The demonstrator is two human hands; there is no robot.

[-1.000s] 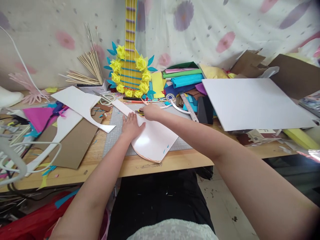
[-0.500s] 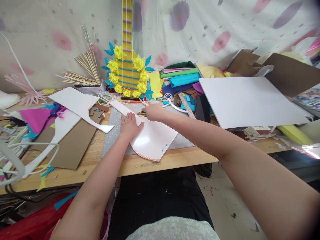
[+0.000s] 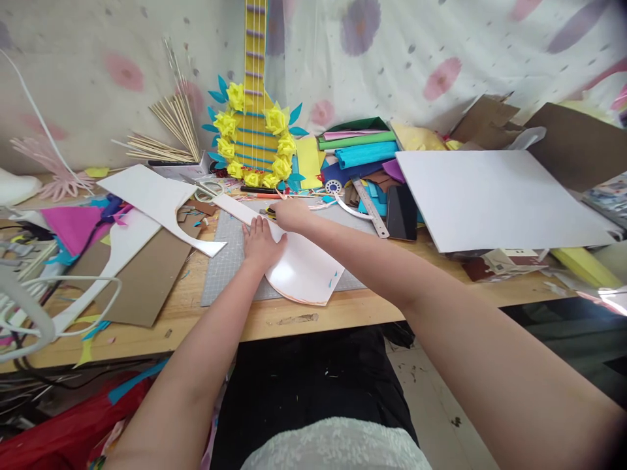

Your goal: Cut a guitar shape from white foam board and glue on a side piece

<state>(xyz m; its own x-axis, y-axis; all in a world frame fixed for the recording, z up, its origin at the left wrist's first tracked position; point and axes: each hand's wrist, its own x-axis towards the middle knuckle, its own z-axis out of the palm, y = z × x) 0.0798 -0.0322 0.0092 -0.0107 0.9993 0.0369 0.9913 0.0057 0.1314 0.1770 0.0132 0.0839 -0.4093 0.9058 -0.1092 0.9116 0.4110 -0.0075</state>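
A white foam board piece (image 3: 308,267) with a long straight neck and a rounded end lies slantwise on the grey cutting mat (image 3: 223,261). My left hand (image 3: 262,245) rests flat on it with fingers spread, pressing where the neck meets the wide part. Just beyond, my right hand (image 3: 292,215) is closed around a yellow and black utility knife (image 3: 268,212) at the board's far edge. Most of the knife is hidden by my fingers, and I cannot make out its blade. Small blue marks and an orange-brown edge show on the board's near end.
A yellow paper guitar (image 3: 255,137) with yellow flowers stands behind the mat. White offcuts (image 3: 151,196) and brown cardboard (image 3: 142,287) lie left. Right are a steel ruler (image 3: 371,209), a phone (image 3: 401,212) and a large white board (image 3: 499,196). Scissors (image 3: 208,189) lie near the neck's tip.
My right hand has moved a little left along the board's far edge with the utility knife. The board's rounded end has shifted slightly right and away from me. My left hand stays flat on it.
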